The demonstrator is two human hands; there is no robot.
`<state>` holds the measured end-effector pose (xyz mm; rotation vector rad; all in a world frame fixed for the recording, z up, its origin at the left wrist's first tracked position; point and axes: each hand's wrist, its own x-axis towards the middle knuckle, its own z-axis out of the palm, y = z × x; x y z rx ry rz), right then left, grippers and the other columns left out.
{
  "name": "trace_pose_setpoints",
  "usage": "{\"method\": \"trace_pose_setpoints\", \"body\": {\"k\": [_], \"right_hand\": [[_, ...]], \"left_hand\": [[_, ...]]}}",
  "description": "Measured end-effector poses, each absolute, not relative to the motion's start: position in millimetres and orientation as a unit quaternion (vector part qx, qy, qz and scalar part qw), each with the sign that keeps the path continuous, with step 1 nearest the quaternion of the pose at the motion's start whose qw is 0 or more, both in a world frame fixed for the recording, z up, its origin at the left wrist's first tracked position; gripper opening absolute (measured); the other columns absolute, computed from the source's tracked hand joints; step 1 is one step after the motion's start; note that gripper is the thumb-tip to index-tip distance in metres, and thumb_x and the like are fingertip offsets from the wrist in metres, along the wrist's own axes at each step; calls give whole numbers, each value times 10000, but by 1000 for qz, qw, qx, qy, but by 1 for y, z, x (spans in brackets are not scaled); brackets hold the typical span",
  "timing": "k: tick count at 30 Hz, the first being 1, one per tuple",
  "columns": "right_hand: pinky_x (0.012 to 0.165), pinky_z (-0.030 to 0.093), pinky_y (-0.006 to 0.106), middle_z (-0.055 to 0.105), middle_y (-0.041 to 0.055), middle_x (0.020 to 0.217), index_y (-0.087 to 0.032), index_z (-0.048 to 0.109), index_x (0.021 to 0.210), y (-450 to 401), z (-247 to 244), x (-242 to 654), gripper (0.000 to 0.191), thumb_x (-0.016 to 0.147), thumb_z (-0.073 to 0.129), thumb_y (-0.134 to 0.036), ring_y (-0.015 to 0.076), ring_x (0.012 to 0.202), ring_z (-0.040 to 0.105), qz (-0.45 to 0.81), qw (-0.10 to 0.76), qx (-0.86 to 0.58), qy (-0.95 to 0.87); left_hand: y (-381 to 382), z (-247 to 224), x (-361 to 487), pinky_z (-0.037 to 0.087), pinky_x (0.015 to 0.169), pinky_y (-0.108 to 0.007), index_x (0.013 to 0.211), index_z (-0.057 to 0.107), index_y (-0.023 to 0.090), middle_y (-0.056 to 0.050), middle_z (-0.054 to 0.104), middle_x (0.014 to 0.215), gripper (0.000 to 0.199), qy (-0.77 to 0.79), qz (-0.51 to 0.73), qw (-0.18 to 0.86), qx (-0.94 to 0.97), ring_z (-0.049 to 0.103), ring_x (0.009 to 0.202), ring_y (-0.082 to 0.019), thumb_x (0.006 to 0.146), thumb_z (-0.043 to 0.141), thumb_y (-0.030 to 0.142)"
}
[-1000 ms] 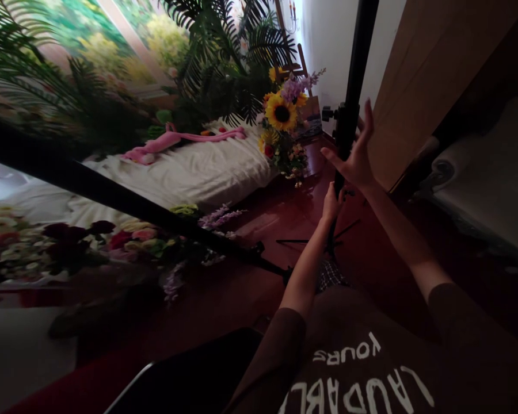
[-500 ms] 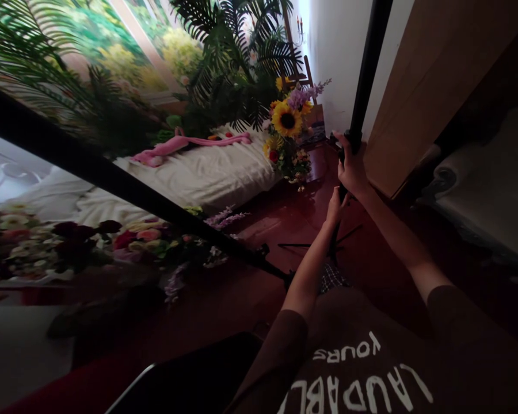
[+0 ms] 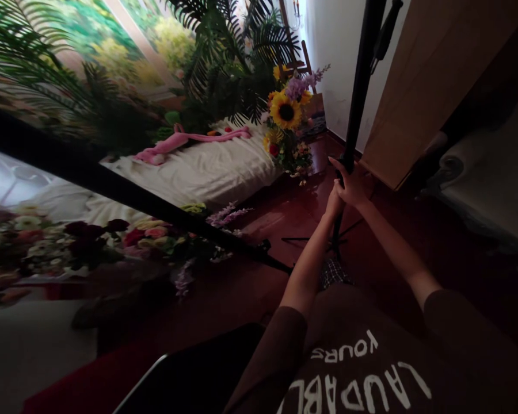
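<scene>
A black tripod stand (image 3: pixel 357 103) rises upright in front of me, its thin legs spread on the red floor. My left hand (image 3: pixel 335 201) is wrapped round the lower part of the pole. Just above it and touching it, my right hand (image 3: pixel 354 185) grips the pole near a collar, its index finger stretched out to the left. The palm sides of both hands are hidden. Beside the pole's upper part hangs a dark handle-like piece (image 3: pixel 387 34).
Another black pole (image 3: pixel 155 204) slants across the left. Beyond it are flower arrangements (image 3: pixel 86 241), a white-draped bed (image 3: pixel 207 167) with a pink plush toy (image 3: pixel 172 144), and sunflowers (image 3: pixel 285 109). A wooden panel (image 3: pixel 418 109) stands right; a dark flat object (image 3: pixel 198 362) lies lower left.
My right hand has come down along the pole with the collar and now meets my left hand. The dark handle-like piece has come into view at the top.
</scene>
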<state>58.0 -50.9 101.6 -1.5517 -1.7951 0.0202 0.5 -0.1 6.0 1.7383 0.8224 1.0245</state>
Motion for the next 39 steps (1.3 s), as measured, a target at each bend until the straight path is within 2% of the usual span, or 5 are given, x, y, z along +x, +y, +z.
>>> {"method": "trace_pose_setpoints", "body": {"k": [5, 18, 25, 31, 39], "right_hand": [[1132, 362, 463, 456, 68, 1421, -299, 529, 1311, -88, 80, 85, 417, 895, 502, -274, 257, 1326, 434, -1, 427, -603, -674], [843, 510, 323, 655, 89, 1057, -244, 533, 1203, -95, 43, 101, 382, 934, 440, -500, 195, 931, 645, 120, 531, -676, -497], [792, 487, 313, 647, 46, 925, -250, 581, 1062, -70, 41, 113, 285, 913, 461, -462, 181, 811, 627, 149, 514, -702, -470], [537, 425, 248, 621, 57, 875, -205, 572, 929, -49, 44, 119, 171, 843, 508, -338, 137, 635, 549, 320, 508, -731, -325], [479, 408, 230, 590, 20, 768, -234, 419, 1106, -59, 27, 97, 455, 821, 522, -573, 132, 562, 544, 247, 567, -731, -289]], "left_hand": [[-5, 6, -1, 502, 905, -368, 1309, 427, 163, -153, 640, 1127, 455, 314, 427, 470, 706, 642, 1012, -219, 917, 508, 378], [-16, 16, 0, 485, 812, -312, 1243, 451, 192, -123, 649, 1042, 416, 343, 448, 456, 688, 648, 917, -203, 917, 507, 443], [-17, 16, -1, 489, 800, -297, 1244, 447, 193, -111, 662, 1041, 381, 343, 442, 464, 687, 658, 880, -180, 921, 512, 386], [-11, 15, 1, 499, 794, -302, 1247, 454, 188, -115, 660, 1045, 384, 348, 434, 464, 689, 660, 884, -184, 912, 529, 361], [-57, 4, -48, 482, 897, -302, 1123, 527, 169, -129, 619, 1135, 318, 393, 454, 488, 634, 617, 1005, -165, 929, 464, 413]]}}
